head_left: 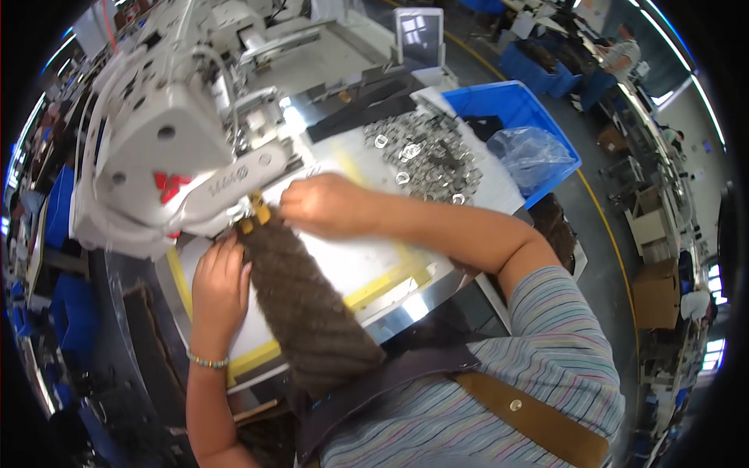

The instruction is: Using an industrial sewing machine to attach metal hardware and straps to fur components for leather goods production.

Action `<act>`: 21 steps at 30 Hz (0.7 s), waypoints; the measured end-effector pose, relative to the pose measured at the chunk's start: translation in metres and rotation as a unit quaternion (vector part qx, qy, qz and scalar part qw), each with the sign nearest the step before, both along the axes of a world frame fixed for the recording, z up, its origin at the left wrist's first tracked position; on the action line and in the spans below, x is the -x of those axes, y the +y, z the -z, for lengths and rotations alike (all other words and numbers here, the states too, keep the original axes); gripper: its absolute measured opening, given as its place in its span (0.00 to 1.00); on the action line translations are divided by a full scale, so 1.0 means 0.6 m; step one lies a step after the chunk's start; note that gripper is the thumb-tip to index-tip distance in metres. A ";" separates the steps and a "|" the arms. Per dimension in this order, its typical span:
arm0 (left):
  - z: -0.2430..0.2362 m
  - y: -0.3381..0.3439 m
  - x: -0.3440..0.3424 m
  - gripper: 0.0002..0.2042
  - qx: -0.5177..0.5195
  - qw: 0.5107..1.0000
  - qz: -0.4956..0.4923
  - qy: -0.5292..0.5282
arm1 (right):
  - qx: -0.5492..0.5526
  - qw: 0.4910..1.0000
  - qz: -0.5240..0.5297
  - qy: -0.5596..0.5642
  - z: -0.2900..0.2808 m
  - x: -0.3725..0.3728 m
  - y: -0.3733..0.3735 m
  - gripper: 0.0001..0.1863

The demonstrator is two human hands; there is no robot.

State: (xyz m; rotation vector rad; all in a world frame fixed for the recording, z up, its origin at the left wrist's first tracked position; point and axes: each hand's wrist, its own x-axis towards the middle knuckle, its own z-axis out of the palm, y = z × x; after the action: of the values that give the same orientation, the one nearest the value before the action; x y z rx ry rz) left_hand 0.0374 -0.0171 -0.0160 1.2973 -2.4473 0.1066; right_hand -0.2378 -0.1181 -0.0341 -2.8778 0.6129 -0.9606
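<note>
A long brown fuzzy fabric strip (pixel 304 304) runs from beneath the white sewing machine head (pixel 156 132) down toward my body. Yellowish metal pieces (pixel 260 210) sit at its top end. My left hand (pixel 220 285) grips the strip's left edge near the top, fingers bent and close together. Right of the yellowish pieces, my right hand (pixel 324 204) has curled, pinched fingers at the machine's working area; what they hold is hidden. A white work surface (pixel 351 265) bordered with yellow tape lies under the strip.
Many small metal pieces (pixel 429 160) cover the surface at upper right, beside a blue bin (pixel 546 117) holding clear plastic. A tablet-like screen (pixel 419 35) stands behind. Cardboard boxes (pixel 655 292), blue bins (pixel 70 312) and other workers (pixel 620 54) line both sides.
</note>
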 end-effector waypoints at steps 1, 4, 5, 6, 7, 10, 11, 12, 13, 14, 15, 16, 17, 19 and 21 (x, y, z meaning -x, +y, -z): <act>-0.003 -0.001 -0.002 0.15 0.010 1.000 0.002 -0.009 | 0.000 0.999 0.030 0.033 -0.015 0.013 -0.006 0.06; -0.004 -0.002 -0.010 0.14 0.026 1.000 -0.009 -0.005 | -0.019 0.976 0.197 0.092 -0.109 0.058 -0.043 0.07; -0.008 -0.001 -0.004 0.14 0.039 0.999 -0.006 0.011 | 0.017 0.981 0.194 0.006 -0.130 0.098 -0.061 0.07; -0.009 0.001 -0.005 0.14 0.031 0.999 -0.006 0.013 | -0.051 0.970 0.237 0.009 -0.178 0.126 -0.056 0.08; -0.012 0.003 -0.006 0.13 0.050 0.998 0.003 0.023 | 0.003 0.974 0.225 0.009 -0.200 0.166 -0.059 0.09; -0.011 0.002 -0.007 0.13 0.080 0.996 0.018 0.040 | -0.027 0.961 0.266 0.066 -0.213 0.239 -0.040 0.09; -0.011 0.003 -0.007 0.12 0.084 0.995 0.025 0.040 | -0.028 0.960 0.269 0.068 -0.210 0.247 -0.032 0.09; -0.010 0.005 -0.005 0.12 0.086 0.995 0.032 0.041 | -0.057 0.955 0.264 0.119 -0.201 0.255 -0.021 0.10; -0.009 0.006 -0.006 0.12 0.083 0.995 0.034 0.044 | -0.085 0.947 0.258 0.169 -0.190 0.260 -0.013 0.10; -0.009 0.007 -0.007 0.11 0.075 0.995 0.038 0.049 | -0.088 0.946 0.260 0.172 -0.179 0.263 -0.009 0.10; -0.009 0.007 -0.006 0.10 0.068 0.995 0.040 0.054 | -0.097 0.928 0.283 0.221 -0.165 0.268 -0.006 0.10; -0.010 0.007 -0.006 0.10 0.068 0.995 0.041 0.056 | -0.103 0.908 0.305 0.268 -0.149 0.273 -0.006 0.11; -0.010 0.007 -0.004 0.10 0.063 0.995 0.048 0.054 | -0.113 0.932 0.278 0.202 -0.116 0.287 -0.006 0.10; -0.008 0.006 -0.005 0.09 0.056 0.996 0.053 0.051 | -0.089 0.938 0.276 0.188 -0.079 0.277 0.000 0.09; -0.005 0.008 -0.004 0.09 0.044 0.996 0.058 0.055 | -0.072 0.939 0.290 0.173 -0.066 0.269 0.006 0.07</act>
State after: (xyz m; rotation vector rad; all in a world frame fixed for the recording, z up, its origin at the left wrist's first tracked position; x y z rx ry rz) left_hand 0.0397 -0.0125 -0.0130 1.0930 -2.3888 0.1070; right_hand -0.3992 -0.1143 0.0057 -2.7885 1.5472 -0.3944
